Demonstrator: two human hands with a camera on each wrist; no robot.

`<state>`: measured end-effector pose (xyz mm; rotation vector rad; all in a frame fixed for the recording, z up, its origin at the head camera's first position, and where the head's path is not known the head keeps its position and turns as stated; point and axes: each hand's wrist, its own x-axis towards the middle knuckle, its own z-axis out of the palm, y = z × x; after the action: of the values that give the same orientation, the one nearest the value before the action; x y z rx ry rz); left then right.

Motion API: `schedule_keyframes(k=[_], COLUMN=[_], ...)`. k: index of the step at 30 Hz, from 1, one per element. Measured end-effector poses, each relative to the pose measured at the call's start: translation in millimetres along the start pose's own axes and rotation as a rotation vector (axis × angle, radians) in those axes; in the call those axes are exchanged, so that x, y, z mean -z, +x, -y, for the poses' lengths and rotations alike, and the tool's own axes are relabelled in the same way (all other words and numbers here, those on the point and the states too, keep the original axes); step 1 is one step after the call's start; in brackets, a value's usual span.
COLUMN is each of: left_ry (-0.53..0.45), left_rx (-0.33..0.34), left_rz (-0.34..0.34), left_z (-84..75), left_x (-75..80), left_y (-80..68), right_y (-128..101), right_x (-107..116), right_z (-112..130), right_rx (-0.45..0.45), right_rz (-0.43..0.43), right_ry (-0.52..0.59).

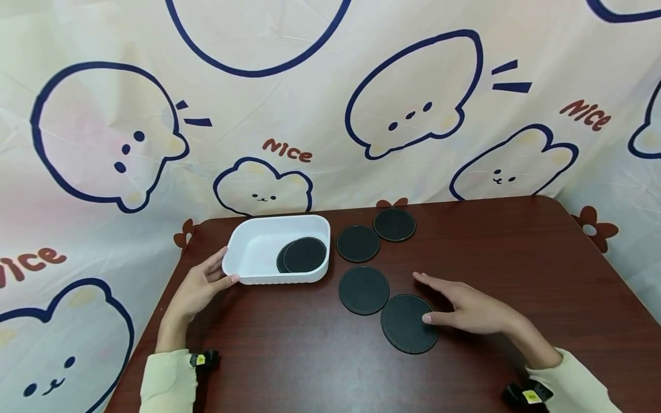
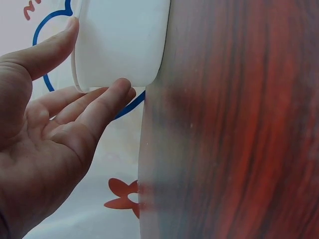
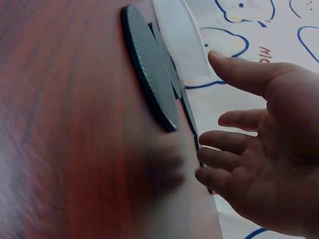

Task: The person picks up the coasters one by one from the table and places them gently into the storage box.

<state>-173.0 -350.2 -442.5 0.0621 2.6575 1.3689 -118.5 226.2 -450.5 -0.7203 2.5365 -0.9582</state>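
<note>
A white plastic tray [image 1: 250, 249] stands at the back left of the table, with two overlapping round black coasters [image 1: 306, 255] inside its right part. My left hand [image 1: 198, 285] holds the tray's left end, thumb at the front corner and fingers along the outer wall, as the left wrist view [image 2: 60, 129] also shows. Several stitched black coasters lie right of the tray: a back one [image 1: 395, 224], one beside the tray [image 1: 358, 244], a middle one [image 1: 364, 290] and the nearest [image 1: 409, 324]. My right hand [image 1: 472, 307] hovers with fingers extended, its thumb overlapping the nearest coaster's right edge.
The dark brown wooden table [image 1: 310, 355] has a rounded back right corner. Behind it hangs a pale cloth [image 1: 330, 115] printed with blue-outlined animals and red lettering. The tray sits close to the table's back left edge.
</note>
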Motion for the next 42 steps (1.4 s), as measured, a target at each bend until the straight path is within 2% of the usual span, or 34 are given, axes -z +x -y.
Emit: schedule_keyframes(k=[8, 19, 28, 37, 42], left_ry=[-0.001, 0.003, 0.004, -0.007, -0.008], left_rx=[0.004, 0.01, 0.012, -0.003, -0.005], left_rz=[0.007, 0.006, 0.008, 0.01, 0.007], left_z=[-0.6, -3.0, -2.3, -1.2, -1.7], left_x=[0.9, 1.0, 0.1, 0.2, 0.5], left_y=[-0.3, -0.5, -0.5, -0.4, -0.2], right_y=[2.8, 1.1, 5.9, 9.8, 9.6], right_x=[-15.1, -28.3, -27.3, -20.3, -11.2], right_z=[8.7, 19.0, 16.3, 9.2, 5.3], right_rx=[0.016, 0.002, -0.02, -0.079, -0.09], right_rz=[0.017, -0.058, -0.08, -0.228, -0.271], right_ry=[-0.045, -0.171, -0.12, -0.088, -0.054])
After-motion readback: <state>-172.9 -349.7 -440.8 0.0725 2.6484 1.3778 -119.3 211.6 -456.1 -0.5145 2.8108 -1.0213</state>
